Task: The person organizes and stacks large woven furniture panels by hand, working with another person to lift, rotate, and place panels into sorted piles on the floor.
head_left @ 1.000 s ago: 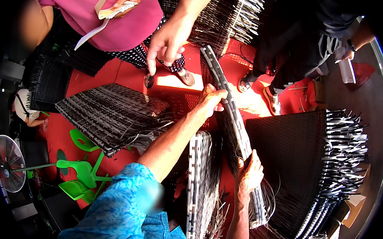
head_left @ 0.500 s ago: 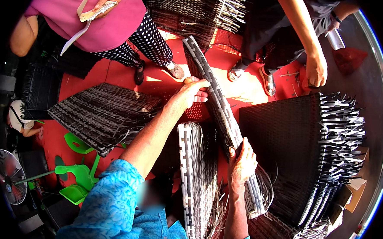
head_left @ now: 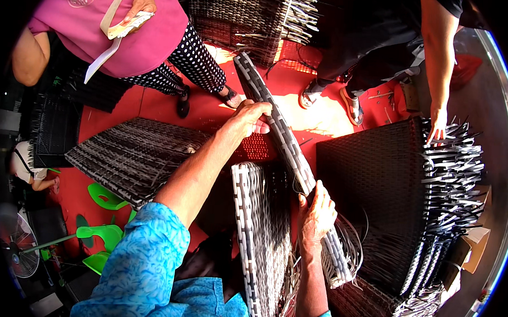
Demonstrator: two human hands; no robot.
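Edge-up in front of me is a woven panel [head_left: 288, 138] with a black-and-white checked rim, slanting from the far middle toward the near right. My left hand [head_left: 250, 118] is closed on its upper part, fingers curled over the edge. Farther down, my right hand [head_left: 318, 213] grips the same edge, thumb on the left side. Loose thin strands [head_left: 350, 249] hang out by the panel's near end. Just left of my right forearm stands another woven panel [head_left: 243, 215] with a similar checked rim. What lies between the two panels is in shadow.
At right, a stack of dark woven panels [head_left: 373, 182] bristles with loose strip ends; a co-worker's hand [head_left: 438, 127] touches them. Another person in pink [head_left: 117, 36] holds a pale curved strip. More panels [head_left: 133, 155], a green chair [head_left: 106, 237] and a fan [head_left: 22, 247] are at left.
The co-worker's hand at right has come down onto the strip ends of the stack. My hands keep their grip on the panel, which has shifted slightly left in view.
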